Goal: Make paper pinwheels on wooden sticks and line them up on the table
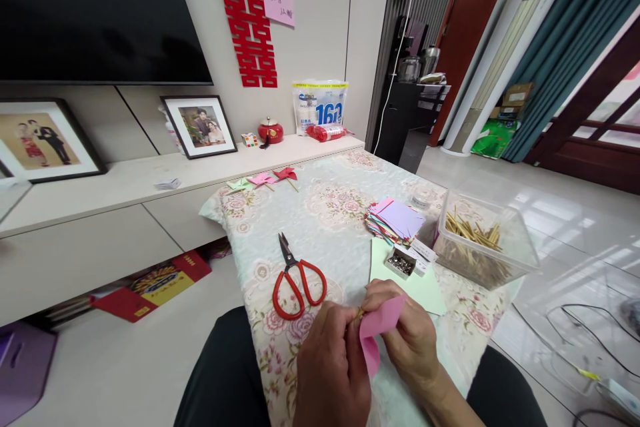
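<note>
My left hand and my right hand meet at the near edge of a small table covered in a floral cloth. Between them is a folded pink paper piece, pinched by my right fingers, with a thin wooden stick gripped by my left fingers at its top edge. A pale green paper sheet lies under my right hand. Red-handled scissors lie shut just left of my hands.
A stack of coloured paper squares, a small box of pins and a clear tub of wooden sticks sit on the right. Three finished paper pinwheels lie at the far edge. A low cabinet stands beyond.
</note>
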`<state>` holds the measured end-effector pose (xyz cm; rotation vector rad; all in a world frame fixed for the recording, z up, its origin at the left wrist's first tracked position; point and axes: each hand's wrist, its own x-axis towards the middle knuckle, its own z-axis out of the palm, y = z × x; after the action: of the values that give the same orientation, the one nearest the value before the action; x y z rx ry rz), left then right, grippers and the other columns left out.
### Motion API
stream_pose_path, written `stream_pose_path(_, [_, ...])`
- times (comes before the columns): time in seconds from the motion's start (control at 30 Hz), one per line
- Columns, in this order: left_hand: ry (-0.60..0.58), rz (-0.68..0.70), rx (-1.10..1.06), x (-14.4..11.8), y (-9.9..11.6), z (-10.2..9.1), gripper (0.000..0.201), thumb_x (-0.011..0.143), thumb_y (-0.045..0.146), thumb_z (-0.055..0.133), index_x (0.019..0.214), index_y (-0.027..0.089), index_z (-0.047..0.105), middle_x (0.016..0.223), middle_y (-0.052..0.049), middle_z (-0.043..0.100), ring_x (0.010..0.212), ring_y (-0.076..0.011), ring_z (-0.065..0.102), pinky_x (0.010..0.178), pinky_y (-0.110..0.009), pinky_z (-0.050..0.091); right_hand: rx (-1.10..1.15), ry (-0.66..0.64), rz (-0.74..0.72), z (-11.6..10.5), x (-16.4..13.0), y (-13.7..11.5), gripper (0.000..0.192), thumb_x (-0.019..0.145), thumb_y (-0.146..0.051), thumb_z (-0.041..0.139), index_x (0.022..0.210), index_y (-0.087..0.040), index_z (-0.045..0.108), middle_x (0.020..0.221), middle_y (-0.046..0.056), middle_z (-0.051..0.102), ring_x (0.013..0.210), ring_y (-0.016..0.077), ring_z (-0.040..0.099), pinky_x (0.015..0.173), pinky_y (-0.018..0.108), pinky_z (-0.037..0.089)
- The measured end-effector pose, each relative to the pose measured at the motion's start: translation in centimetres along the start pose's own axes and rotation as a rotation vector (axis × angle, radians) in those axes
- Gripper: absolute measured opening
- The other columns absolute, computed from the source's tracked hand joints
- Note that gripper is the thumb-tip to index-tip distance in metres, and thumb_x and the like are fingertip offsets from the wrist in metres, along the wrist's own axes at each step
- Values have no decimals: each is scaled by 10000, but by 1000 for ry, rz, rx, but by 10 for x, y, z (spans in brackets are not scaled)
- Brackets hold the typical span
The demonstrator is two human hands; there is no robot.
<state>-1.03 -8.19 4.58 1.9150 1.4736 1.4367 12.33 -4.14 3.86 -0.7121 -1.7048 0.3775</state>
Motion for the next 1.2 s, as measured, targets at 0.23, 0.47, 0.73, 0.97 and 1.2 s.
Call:
stream_pose_path(0.23, [1,-20,-16,-2,1,2,198,964,195,426,823,236,559,731,-7,587,658,-178,580,617,-297,435,5,-9,19,1,-1,0,143,995,-192,523,937,-219,651,776,25,630,749,177,608,744,316,548])
stream_pose_path(0.47, [-42,36,-18,-1,1,1,188,968,163,409,885,231,564,796,-23,602,726,-186,597,662,-314,449,16,-31,25,-5,0,2,123,1009,-285,539,984,-219,641,832,42,641,800,189,606,716,314,518])
stream_pose_path(0.73, [-236,157,17,12,-5,-19,177,871,66,462,878,199,580,785,-42,616,714,-186,616,613,-288,454,39,-151,9,-15,4,3,150,989,-282,547,883,-203,617,811,37,611,760,192,575,797,393,476])
stream_pose_path(0.97, [-415,61,-59,19,-9,-26,154,783,57,477,773,186,560,731,-36,602,641,-169,573,577,-275,381,93,-260,80,-17,8,0,73,895,-209,601,824,-208,583,758,14,594,697,173,544,765,367,452])
stream_pose_path(1.2, [-460,-338,-103,25,-18,-20,174,733,140,507,617,226,409,604,21,469,596,-156,446,557,-284,286,57,-355,320,-13,4,10,165,917,-297,611,783,-204,638,711,9,606,680,169,552,650,292,421])
